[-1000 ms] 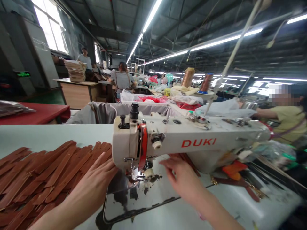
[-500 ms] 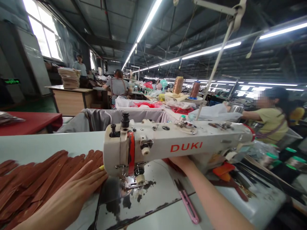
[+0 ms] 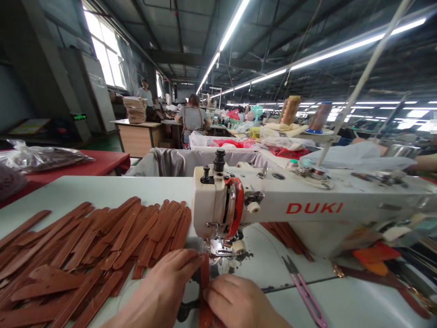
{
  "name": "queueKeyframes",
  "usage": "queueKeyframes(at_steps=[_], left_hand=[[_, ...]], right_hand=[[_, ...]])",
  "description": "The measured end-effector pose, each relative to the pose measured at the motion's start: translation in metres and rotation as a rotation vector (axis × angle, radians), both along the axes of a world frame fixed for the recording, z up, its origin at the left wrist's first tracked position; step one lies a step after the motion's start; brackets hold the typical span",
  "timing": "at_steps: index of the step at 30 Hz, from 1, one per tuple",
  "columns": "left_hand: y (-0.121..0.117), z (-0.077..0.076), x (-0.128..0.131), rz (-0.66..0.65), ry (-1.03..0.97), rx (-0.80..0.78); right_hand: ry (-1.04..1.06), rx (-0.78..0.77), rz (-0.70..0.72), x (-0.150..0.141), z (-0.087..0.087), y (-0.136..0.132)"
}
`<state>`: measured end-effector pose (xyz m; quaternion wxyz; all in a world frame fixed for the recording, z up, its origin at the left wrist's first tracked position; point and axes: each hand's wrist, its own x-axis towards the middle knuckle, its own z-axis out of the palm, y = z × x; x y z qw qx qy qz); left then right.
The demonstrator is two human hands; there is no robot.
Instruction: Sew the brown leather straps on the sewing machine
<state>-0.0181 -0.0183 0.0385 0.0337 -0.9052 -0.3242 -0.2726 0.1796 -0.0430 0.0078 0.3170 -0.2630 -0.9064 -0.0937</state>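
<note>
A brown leather strap (image 3: 204, 275) lies lengthwise in front of the sewing machine's (image 3: 246, 200) needle area, its far end close to the presser foot (image 3: 218, 248). My left hand (image 3: 162, 287) is closed along the strap's left edge, fingertips near the foot. From the right, my right hand (image 3: 239, 300) grips the strap lower down, fingers curled together. To the left spreads a heap of similar brown leather straps (image 3: 102, 241). More straps (image 3: 287, 239) lie under the machine arm.
Pink-handled thread snips (image 3: 305, 291) rest on the table right of my hands. A strap with metal hardware (image 3: 372, 275) and an orange piece (image 3: 375, 257) lie farther right. Behind the machine stands a cloth-lined bin (image 3: 174, 161). Several people are in the background.
My left hand has come off the strap heap and my right hand out from under the machine arm. Both now hold a strap before the presser foot. The view has turned left.
</note>
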Motion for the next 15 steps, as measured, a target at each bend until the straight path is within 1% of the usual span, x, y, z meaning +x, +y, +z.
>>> queueKeyframes(at_steps=[2, 4, 6, 10, 13, 15], left_hand=[[0.0, -0.009, 0.004, -0.049, 0.063, -0.023], [0.002, -0.019, 0.006, -0.084, 0.094, -0.007], [0.005, -0.027, 0.008, -0.087, 0.076, 0.033], [0.009, -0.043, 0.008, -0.085, -0.01, 0.067], [0.01, -0.05, 0.007, -0.102, -0.024, 0.055], [0.011, -0.05, 0.008, -0.11, -0.007, 0.025]], right_hand=[[-0.026, -0.001, -0.002, 0.002, -0.007, 0.009], [-0.026, 0.019, -0.021, 0.007, -0.011, 0.011], [-0.012, 0.02, -0.039, 0.01, -0.012, 0.01], [-0.002, 0.043, -0.052, 0.012, -0.009, 0.01], [-0.008, 0.033, -0.061, 0.013, -0.006, 0.012], [-0.025, 0.001, -0.054, 0.013, -0.004, 0.012]])
